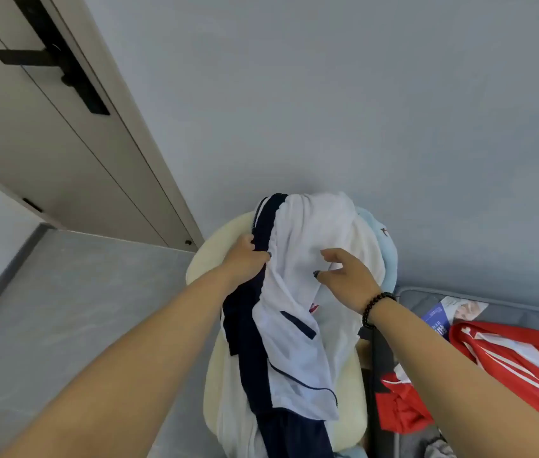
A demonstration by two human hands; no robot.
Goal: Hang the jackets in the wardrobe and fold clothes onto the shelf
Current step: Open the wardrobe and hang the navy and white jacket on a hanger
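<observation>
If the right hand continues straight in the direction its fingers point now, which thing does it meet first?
Most likely the white jacket draped over the cream chair. The right hand points up and left with loosely curled fingers just over the white fabric, and nothing shows between them. Depth is unclear, so it may already touch it.

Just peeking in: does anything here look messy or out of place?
Yes. A white and navy jacket is draped over the cream chair rather than hung, with both hands on it, and red clothes lie crumpled on the grey surface to the right.
</observation>
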